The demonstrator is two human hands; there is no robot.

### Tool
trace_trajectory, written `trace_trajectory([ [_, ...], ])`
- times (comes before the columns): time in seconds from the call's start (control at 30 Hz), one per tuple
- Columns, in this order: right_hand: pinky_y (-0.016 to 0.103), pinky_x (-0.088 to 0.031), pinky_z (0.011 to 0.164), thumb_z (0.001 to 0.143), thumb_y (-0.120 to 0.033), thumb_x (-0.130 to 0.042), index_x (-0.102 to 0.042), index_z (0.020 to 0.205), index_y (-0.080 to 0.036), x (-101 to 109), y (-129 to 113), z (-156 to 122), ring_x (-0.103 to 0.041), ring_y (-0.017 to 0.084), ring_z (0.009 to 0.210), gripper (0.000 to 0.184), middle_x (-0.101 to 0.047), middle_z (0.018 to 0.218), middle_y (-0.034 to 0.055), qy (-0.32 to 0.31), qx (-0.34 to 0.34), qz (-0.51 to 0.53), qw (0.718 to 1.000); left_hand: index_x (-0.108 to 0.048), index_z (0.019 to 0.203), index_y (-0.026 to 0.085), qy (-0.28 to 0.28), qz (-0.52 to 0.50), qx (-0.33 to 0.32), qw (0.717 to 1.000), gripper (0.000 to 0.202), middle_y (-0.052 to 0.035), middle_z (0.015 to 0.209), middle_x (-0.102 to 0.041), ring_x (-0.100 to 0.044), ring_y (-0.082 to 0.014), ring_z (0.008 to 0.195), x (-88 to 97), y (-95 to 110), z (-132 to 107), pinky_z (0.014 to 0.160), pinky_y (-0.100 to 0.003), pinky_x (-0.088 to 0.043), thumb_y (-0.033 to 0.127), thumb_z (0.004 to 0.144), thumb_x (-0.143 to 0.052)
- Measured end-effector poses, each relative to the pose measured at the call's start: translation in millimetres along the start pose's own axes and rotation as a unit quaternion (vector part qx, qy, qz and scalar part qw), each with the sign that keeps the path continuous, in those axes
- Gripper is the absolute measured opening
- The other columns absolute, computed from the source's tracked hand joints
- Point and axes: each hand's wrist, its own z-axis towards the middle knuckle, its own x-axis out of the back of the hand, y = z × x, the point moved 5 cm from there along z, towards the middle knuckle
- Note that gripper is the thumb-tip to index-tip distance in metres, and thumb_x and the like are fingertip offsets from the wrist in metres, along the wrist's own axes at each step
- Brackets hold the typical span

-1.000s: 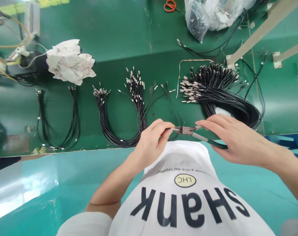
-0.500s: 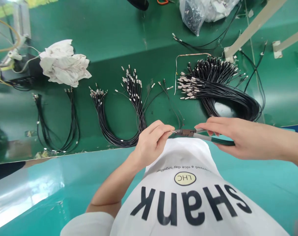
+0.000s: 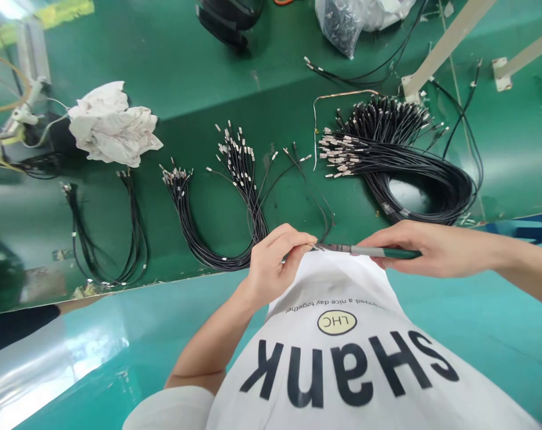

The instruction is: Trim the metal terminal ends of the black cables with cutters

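Head view: left hand (image 3: 271, 266) pinches a wire end (image 3: 314, 246); right hand (image 3: 416, 248) wrapped round pliers (image 3: 365, 251), nose at that end. Likely mid-crimp or trim; needs steady alignment.

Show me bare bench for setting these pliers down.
Bare green lies behind the white rag and middle cable bundle, toward the plastic bag; a narrower strip between left loop and bundle. Crowded: the big coil, and the near edge, where the left hand pinches a cable end at the right hand's pliers.
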Motion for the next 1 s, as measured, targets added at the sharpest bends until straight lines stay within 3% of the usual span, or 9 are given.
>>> trace_trajectory([
  [0.1,0.031,-0.06,0.086,0.101,-0.037,-0.052,-0.064,0.136,-0.033,-9,7,0,-0.07,0.023,0.111,0.037,-0.072,0.128,-0.0021,-0.07,-0.02,0.07,0.995,-0.072,0.105,0.019,0.003,-0.003,-0.001,1.0,0.02,-0.0039,0.085,-0.072,-0.066,-0.0132,0.075,0.3,1,1,0.065,-0.026,-0.057,0.007,0.094,-0.06],
  [0.27,0.039,-0.059,0.087,0.092,-0.034,-0.062,-0.051,0.147,-0.033,-1,1,-9,-0.067,0.027,0.112,0.056,-0.065,0.132,0.0059,0.08,-0.009,-0.14,0.987,-0.071,0.107,0.02,0.032,0.034,-0.024,0.999,0.021,-0.0024,0.082,-0.069,-0.064,-0.0126,0.074,2.5,5,0,0.063,-0.025,-0.056,0.006,0.093,-0.062],
  [0.37,0.043,-0.057,0.092,0.087,-0.026,-0.063,-0.044,0.153,-0.031,-2,-5,-14,-0.063,0.03,0.117,0.068,-0.062,0.133,0.0088,0.107,0.0,-0.212,0.971,-0.07,0.108,0.02,0.037,0.063,-0.035,0.997,0.023,-0.0029,0.085,-0.07,-0.063,-0.0126,0.076,2.0,6,-2,0.063,-0.024,-0.055,0.006,0.092,-0.063],
  [0.53,0.047,-0.057,0.088,0.085,-0.024,-0.06,-0.044,0.152,-0.028,-2,-9,-17,-0.061,0.032,0.114,0.07,-0.062,0.13,0.0113,0.12,0.006,-0.257,0.959,-0.07,0.103,0.018,0.04,0.054,-0.006,0.998,0.019,-0.0034,0.087,-0.069,-0.06,-0.0109,0.074,1.9,4,-2,0.059,-0.021,-0.05,0.005,0.09,-0.067],
  [0.7,0.048,-0.055,0.086,0.088,-0.025,-0.055,-0.045,0.151,-0.026,-1,-14,-17,-0.061,0.032,0.111,0.064,-0.063,0.127,0.0122,0.14,0.013,-0.29,0.947,-0.072,0.099,0.017,0.016,-0.08,0.109,0.991,0.01,-0.004,0.086,-0.071,-0.062,-0.0119,0.073,1.1,0,-2,0.061,-0.024,-0.05,0.013,0.092,-0.066],
  [0.87,0.051,-0.049,0.088,0.086,-0.019,-0.05,-0.045,0.151,-0.021,-5,-20,-17,-0.058,0.035,0.11,0.066,-0.064,0.122,0.0136,0.159,0.013,-0.38,0.911,-0.074,0.097,0.016,0.003,-0.198,0.287,0.937,0.011,-0.003,0.075,-0.072,-0.067,-0.0143,0.07,-3.3,-8,-9,0.068,-0.028,-0.055,0.022,0.093,-0.067],
  [1.0,0.049,-0.046,0.089,0.085,-0.018,-0.05,-0.04,0.154,-0.016,-11,-25,-18,-0.055,0.035,0.115,0.069,-0.061,0.126,0.0151,0.145,0.0,-0.452,0.88,-0.075,0.093,0.016,0.001,-0.217,0.333,0.918,0.009,-0.0017,0.071,-0.072,-0.066,-0.0133,0.069,-2.9,-9,-10,0.068,-0.026,-0.053,0.022,0.09,-0.07],
])
